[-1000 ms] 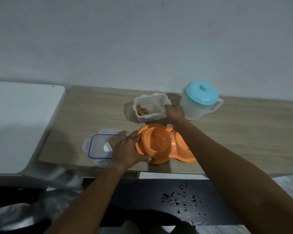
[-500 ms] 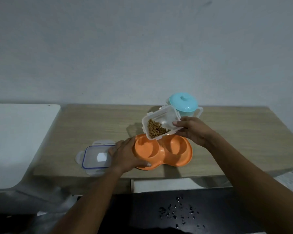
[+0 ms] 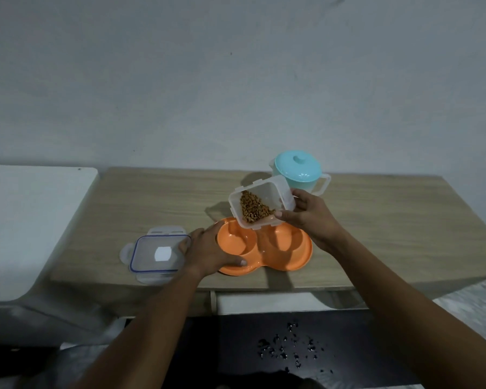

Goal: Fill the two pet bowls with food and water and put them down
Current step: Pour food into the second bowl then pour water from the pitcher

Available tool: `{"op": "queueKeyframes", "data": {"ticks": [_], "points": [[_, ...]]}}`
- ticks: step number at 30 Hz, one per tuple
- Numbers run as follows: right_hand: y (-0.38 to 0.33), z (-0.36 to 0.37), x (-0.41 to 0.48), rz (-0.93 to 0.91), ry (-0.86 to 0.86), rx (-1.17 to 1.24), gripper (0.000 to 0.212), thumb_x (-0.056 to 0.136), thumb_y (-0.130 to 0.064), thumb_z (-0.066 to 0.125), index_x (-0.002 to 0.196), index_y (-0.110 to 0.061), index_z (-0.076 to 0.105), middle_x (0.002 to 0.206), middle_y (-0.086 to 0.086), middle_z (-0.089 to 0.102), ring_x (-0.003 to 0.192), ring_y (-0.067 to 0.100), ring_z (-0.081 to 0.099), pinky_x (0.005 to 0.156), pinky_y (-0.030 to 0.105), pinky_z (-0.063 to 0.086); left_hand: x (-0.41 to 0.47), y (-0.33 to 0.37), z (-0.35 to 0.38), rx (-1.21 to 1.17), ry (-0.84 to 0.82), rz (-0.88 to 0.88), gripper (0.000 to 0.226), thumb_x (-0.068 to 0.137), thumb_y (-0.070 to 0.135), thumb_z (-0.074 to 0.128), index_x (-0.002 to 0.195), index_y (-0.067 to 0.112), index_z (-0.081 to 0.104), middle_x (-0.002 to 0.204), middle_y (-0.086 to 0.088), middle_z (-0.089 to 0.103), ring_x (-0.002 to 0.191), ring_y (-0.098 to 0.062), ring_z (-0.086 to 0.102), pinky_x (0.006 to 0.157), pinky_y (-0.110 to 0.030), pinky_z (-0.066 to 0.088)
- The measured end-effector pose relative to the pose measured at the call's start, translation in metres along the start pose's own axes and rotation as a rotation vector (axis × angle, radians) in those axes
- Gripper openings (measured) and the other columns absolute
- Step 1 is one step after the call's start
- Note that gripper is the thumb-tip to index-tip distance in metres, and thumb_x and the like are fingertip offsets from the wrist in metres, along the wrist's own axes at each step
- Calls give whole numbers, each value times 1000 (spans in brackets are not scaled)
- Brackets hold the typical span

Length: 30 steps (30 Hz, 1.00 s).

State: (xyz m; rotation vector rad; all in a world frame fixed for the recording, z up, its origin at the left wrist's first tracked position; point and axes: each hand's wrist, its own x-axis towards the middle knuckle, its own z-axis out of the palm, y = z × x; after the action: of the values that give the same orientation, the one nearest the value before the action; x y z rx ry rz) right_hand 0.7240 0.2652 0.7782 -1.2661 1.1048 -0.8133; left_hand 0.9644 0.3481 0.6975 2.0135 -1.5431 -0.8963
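The right grip (image 3: 309, 217) clasps the clear food container (image 3: 275, 192), tilted over the orange double bowl (image 3: 278, 255), with kibble (image 3: 254, 210) piled at its low lip. The left grip (image 3: 211, 251) holds the bowl's left rim, thumb on the near edge, steadying it on the counter (image 3: 152, 197). Both wells look empty. The container's lid (image 3: 157, 252) lies to the left, and the lidded water jug (image 3: 298, 171) stands far right. Judging by this, pouring food is only starting; water and setting the bowl down remain.
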Motion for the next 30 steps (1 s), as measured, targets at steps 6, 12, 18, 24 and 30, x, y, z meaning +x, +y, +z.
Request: {"op": "queueKeyframes", "data": {"ticks": [6,12,18,24,30], "points": [[6,7,-1,-93,-30,-117,69,72,1,86,135,-8,59,125,10,71,118,23,68,95,39,58,-1,2,-2,10,-10,14,116,42,64,88,145,44,37,132,3,56,132,-23,34,95,-36,32],[6,13,-7,-150,-58,-174,68,73,4,85,135,-8,58,128,5,70,121,16,65,95,29,57,0,0,-2,8,-23,13,110,37,71,82,137,43,44,125,4,58,129,-23,36,102,-45,37],[5,16,-8,-170,-71,-225,66,72,2,86,131,-16,61,127,1,70,121,14,64,99,29,55,3,-2,2,30,4,-3,107,31,76,80,129,48,46,120,5,60,128,-23,38,103,-49,38],[5,14,-9,-165,-67,-234,70,72,1,87,134,-14,59,130,0,68,123,13,63,102,31,54,2,-4,1,4,-13,6,107,35,72,82,132,46,45,123,3,56,129,-23,36,103,-45,39],[6,12,-11,-173,-56,-245,71,71,1,88,133,-14,59,130,0,68,124,14,63,103,32,53,3,-6,1,-8,-17,10,107,33,73,81,131,49,44,122,5,56,130,-23,36,103,-49,39]]}}
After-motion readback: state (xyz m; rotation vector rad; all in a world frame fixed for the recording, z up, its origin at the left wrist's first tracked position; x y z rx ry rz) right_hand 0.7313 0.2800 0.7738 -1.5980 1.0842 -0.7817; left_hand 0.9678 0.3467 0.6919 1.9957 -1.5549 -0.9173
